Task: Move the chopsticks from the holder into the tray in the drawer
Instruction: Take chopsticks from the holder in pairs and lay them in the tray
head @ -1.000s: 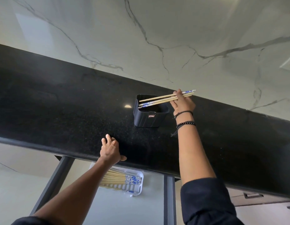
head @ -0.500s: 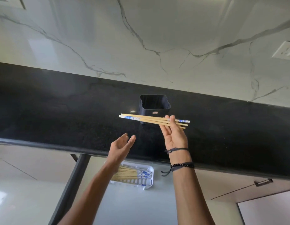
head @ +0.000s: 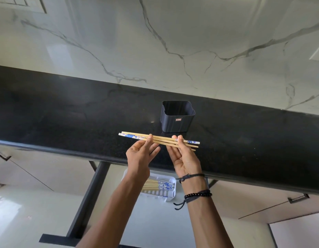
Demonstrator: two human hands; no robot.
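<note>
Chopsticks in hand [head: 160, 141]: small bundle, long axis left to right, over the front edge of the black countertop [head: 65, 119].
Left hand [head: 140, 155]: fingertips pinch the bundle near its left end.
Right hand [head: 184, 158]: fingers hold its right part.
Holder [head: 177, 120]: dark ribbed tub, looks empty.
Tray [head: 170, 194]: white, slotted, in the open drawer [head: 155, 221], directly below both hands; more bamboo sticks with blue-patterned ends inside.

A long black speckled stone worktop [head: 65, 113] runs across the view. One dark ribbed plastic square holder [head: 177, 117] stands upright directly on it, nearer the worktop's back edge, by the white marble wall.
</note>
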